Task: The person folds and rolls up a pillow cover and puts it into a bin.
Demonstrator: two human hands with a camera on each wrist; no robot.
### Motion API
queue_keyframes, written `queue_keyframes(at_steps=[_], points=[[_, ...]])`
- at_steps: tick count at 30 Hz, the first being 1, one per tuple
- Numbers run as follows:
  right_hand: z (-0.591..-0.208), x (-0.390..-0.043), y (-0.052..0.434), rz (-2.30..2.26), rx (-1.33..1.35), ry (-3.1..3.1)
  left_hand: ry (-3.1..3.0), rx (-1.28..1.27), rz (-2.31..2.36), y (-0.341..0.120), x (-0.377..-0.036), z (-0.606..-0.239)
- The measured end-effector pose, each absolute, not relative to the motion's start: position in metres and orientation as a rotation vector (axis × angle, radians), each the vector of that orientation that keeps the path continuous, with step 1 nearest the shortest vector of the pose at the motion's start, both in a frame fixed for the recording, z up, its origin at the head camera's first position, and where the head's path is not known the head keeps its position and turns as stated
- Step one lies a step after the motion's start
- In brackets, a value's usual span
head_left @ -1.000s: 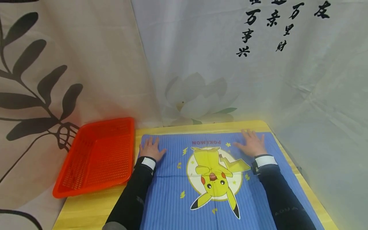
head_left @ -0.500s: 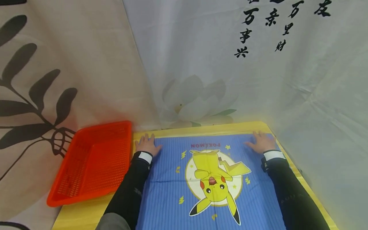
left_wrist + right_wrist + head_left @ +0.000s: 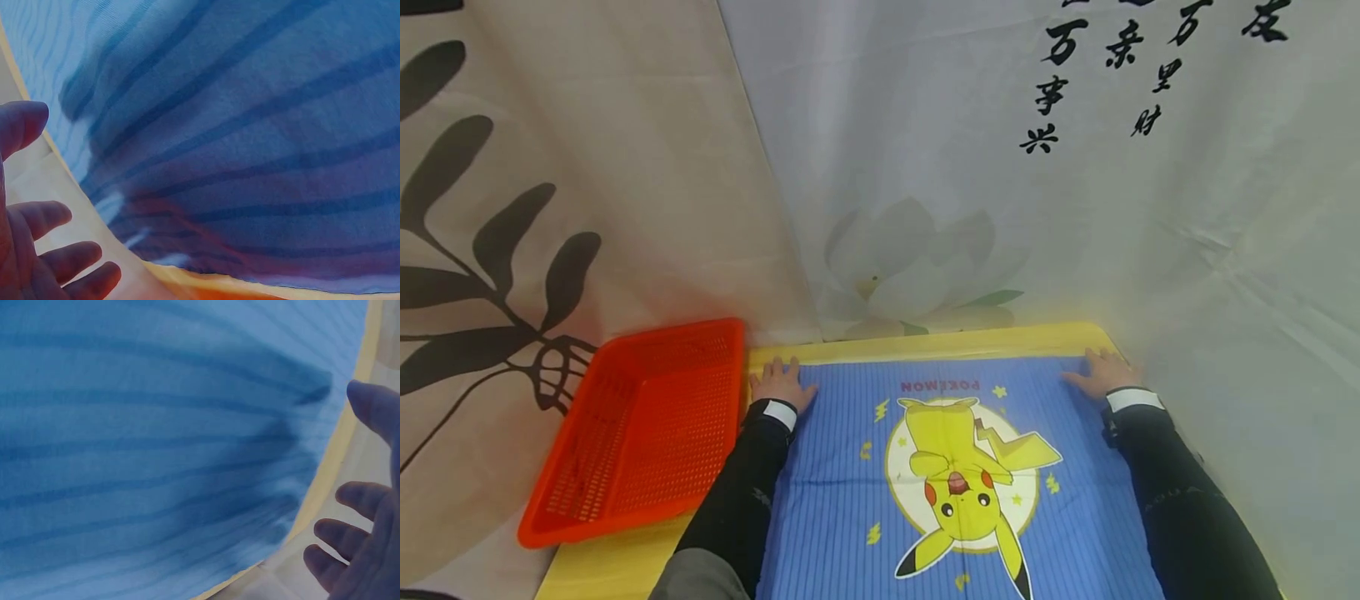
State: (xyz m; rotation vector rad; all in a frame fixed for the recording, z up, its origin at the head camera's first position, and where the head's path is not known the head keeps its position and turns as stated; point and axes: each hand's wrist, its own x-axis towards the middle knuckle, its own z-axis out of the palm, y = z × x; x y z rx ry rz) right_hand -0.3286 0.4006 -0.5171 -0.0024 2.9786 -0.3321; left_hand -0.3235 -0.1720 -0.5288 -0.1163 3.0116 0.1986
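Note:
A blue striped cloth point(image 3: 835, 533) with an upside-down yellow cartoon character point(image 3: 955, 450) and upside-down red lettering lies spread on a yellow table point(image 3: 617, 554). Over its far left corner is my left hand point(image 3: 781, 387), fingers spread and pointing away from me. My right hand point(image 3: 1105, 373) is at the far right corner, its fingers also spread. Both wrist views show the striped fabric beside each hand, with the fingers apart and holding nothing. Whether the palms touch the cloth cannot be told from those close views. The near edge of the cloth runs out of frame.
An orange-red plastic basket point(image 3: 647, 433) stands on the table to the left of the cloth, close to my left forearm. Pale curtains point(image 3: 910, 167) with plant prints and black lettering hang behind and on both sides of the table.
My right hand has slid right to the far right corner of the cloth, and my left hand slightly left. The cloth's top looks flatter. The head view has shifted a little.

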Motion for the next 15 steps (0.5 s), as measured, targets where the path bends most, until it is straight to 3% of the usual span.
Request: queue_keyframes(at_steps=[15], points=[[-0.536,-0.341,0.411,-0.303,0.047,3.003,3.038,-0.23,0.156,-0.164,-0.327,-0.535]])
